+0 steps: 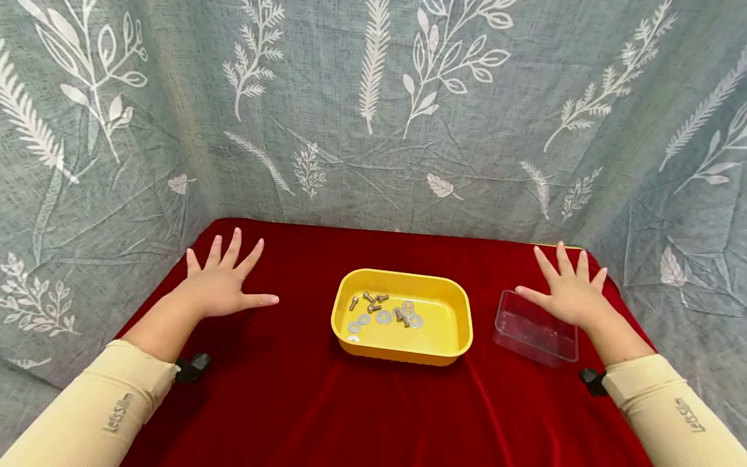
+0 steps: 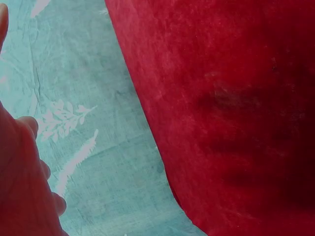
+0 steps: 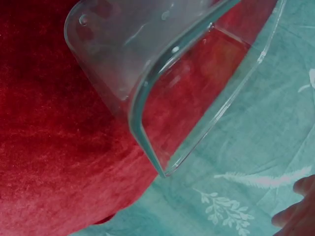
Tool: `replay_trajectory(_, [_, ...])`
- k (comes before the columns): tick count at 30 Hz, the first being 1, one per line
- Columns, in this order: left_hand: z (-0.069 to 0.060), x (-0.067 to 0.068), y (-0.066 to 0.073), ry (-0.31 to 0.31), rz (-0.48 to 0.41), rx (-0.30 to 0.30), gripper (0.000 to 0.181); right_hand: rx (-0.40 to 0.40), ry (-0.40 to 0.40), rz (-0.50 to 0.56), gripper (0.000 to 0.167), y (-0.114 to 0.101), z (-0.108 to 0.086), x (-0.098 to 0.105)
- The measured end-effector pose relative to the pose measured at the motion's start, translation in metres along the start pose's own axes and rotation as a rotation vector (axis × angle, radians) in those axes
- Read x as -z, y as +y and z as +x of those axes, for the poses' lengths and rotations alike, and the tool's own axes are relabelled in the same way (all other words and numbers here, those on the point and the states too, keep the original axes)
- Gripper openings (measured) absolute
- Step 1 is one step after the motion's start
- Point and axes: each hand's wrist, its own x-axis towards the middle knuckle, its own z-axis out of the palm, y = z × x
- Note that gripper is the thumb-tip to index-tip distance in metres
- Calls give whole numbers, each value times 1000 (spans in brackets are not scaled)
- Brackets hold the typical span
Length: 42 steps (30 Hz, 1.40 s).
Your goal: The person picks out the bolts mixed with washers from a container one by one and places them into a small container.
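My left hand (image 1: pixel 217 285) is spread with straight fingers above the left side of the red cloth, holding nothing. On the right my right hand (image 1: pixel 570 295) is spread as well, over the far right part of a clear plastic box (image 1: pixel 528 347); it grips nothing, and contact with the box cannot be told. Between the hands, nearer the right one, stands a yellow tray (image 1: pixel 403 355). Several metal screws (image 1: pixel 374 308) and flat washers (image 1: pixel 383 317) lie loose inside it, mostly toward its left and middle. The right wrist view shows the box's rim (image 3: pixel 140 91) up close.
Red velvet cloth (image 1: pixel 280 389) covers the table. A grey-green curtain (image 1: pixel 327 162) with white leaf prints hangs behind and along both sides. Each wrist carries a small black camera mount, the left one (image 1: pixel 192 368) and the right one (image 1: pixel 592 381).
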Motion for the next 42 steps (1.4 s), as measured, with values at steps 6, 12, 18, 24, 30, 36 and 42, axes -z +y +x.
replay_trajectory(6, [5,1,4,-12,26,-6,113,3,0,-6,99,1,2,-3])
replay_trajectory(12, [10,1,11,-20,13,-21,115,6,-5,-3,99,-2,2,-2])
replay_trajectory(18, [16,-3,26,-18,-11,-53,118,4,-19,6,98,-2,1,0])
replay_trajectory(24, [25,-11,45,-7,0,-100,123,11,-22,13,99,-2,0,0])
replay_trajectory(30, [33,-20,68,-23,2,-148,118,16,-31,17,98,-1,1,-1])
replay_trajectory(36, [34,-30,87,-48,3,-180,119,27,-38,28,97,-2,2,-2])
replay_trajectory(42, [37,-38,102,-98,-3,-194,119,36,-42,24,99,-6,2,0])
